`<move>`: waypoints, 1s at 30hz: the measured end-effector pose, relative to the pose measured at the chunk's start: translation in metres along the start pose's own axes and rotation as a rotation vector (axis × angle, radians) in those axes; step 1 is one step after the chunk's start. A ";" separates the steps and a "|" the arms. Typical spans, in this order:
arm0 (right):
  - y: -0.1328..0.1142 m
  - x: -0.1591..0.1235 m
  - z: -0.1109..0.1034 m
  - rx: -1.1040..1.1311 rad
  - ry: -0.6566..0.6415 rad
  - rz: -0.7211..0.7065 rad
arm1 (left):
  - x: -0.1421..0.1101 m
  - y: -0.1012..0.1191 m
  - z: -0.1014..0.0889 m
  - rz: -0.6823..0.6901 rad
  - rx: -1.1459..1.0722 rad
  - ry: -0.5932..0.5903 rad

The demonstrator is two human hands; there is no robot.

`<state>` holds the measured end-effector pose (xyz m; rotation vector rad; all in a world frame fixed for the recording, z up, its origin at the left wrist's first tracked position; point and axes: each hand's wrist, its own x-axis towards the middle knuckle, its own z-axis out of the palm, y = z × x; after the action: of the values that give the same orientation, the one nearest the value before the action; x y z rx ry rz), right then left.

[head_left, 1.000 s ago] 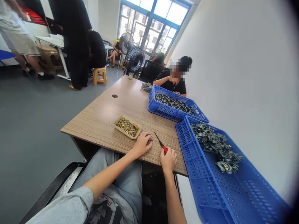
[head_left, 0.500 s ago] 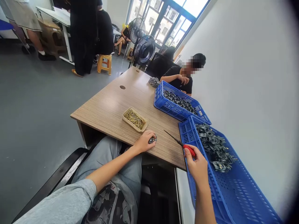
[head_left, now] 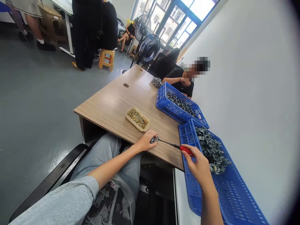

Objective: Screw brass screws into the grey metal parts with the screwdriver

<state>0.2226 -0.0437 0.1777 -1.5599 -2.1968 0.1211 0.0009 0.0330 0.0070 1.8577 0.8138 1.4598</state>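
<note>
My left hand [head_left: 145, 141] is closed round a small dark grey part [head_left: 154, 140] at the table's near edge; the fingers hide much of it. A screwdriver [head_left: 187, 150] with a red handle and thin dark shaft is gripped in my right hand [head_left: 197, 159]. Its shaft points left, and the tip meets the part in my left hand; whether it sits in a screw is too small to tell. Just beyond my left hand stands a tan tray [head_left: 148, 126] full of brass-coloured screws [head_left: 137, 118].
Two blue crates [head_left: 161, 99] stand along the right side, holding many dark grey parts [head_left: 208, 142]. A pile of metal pieces [head_left: 157, 82] lies farther back on the wooden table [head_left: 105, 103]. Another person [head_left: 179, 78] sits behind the far crate. Fans [head_left: 149, 48] stand beyond.
My right hand has brought the screwdriver's tip left and down onto the part in my left hand. Before, the tip was apart from it. The view has shifted slightly.
</note>
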 end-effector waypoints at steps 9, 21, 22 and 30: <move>-0.006 0.006 0.003 -0.044 -0.012 0.032 | -0.001 0.001 -0.001 -0.015 -0.003 -0.010; -0.012 0.005 0.003 -0.056 -0.034 0.045 | -0.001 0.000 0.000 -0.018 0.005 -0.014; -0.013 0.005 0.003 -0.057 -0.035 0.046 | -0.001 0.000 0.000 -0.015 0.005 -0.013; -0.012 0.003 0.003 -0.073 -0.060 0.054 | 0.000 0.001 -0.001 -0.034 0.011 -0.026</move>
<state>0.2095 -0.0446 0.1798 -1.6770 -2.2282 0.1066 0.0002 0.0326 0.0077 1.8578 0.8382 1.4096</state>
